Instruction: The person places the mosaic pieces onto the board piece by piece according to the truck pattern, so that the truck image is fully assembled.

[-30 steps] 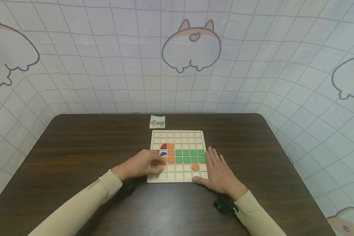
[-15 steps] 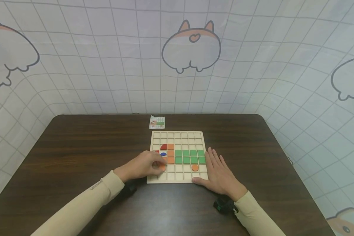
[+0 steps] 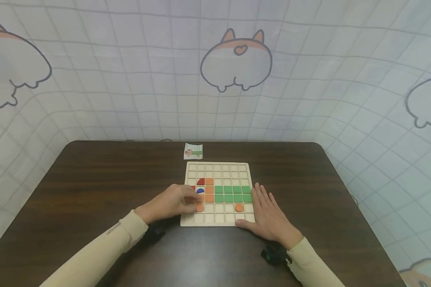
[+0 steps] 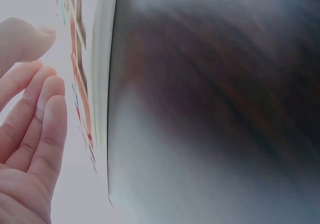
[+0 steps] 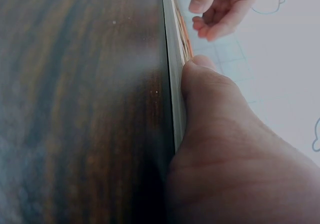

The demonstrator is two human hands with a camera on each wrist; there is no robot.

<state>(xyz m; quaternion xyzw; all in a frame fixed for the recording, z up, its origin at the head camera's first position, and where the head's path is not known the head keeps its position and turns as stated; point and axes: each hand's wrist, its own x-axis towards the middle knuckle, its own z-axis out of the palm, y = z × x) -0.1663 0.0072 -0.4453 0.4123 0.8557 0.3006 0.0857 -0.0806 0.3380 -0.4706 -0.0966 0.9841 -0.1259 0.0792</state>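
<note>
A pale wooden grid board [image 3: 219, 218] lies on the table. My left hand [image 3: 169, 204] hovers over its left side, thumb and fingers apart with nothing between them, as the left wrist view confirms. Right by those fingertips, an orange disc [image 3: 200, 207] sits in a lower cell. Another orange disc [image 3: 239, 207] lies further right in the same row. Orange squares [image 3: 209, 189], green squares [image 3: 233, 194], a red quarter-round piece [image 3: 201, 181] and a blue half-round piece [image 3: 200, 191] fill other cells. My right hand [image 3: 269, 213] rests flat along the board's right edge, thumb at the near corner.
A small card [image 3: 193, 152] with a coloured grid picture lies beyond the board. The dark wooden table [image 3: 104, 179] reaches back to a white gridded curtain [image 3: 136, 91]. Black wrist devices [image 3: 273, 254] sit under the wrists.
My left hand has let go of the orange disc, which now lies in a cell beside the fingertips. The right hand stays at the board's edge. The head view has tilted slightly up.
</note>
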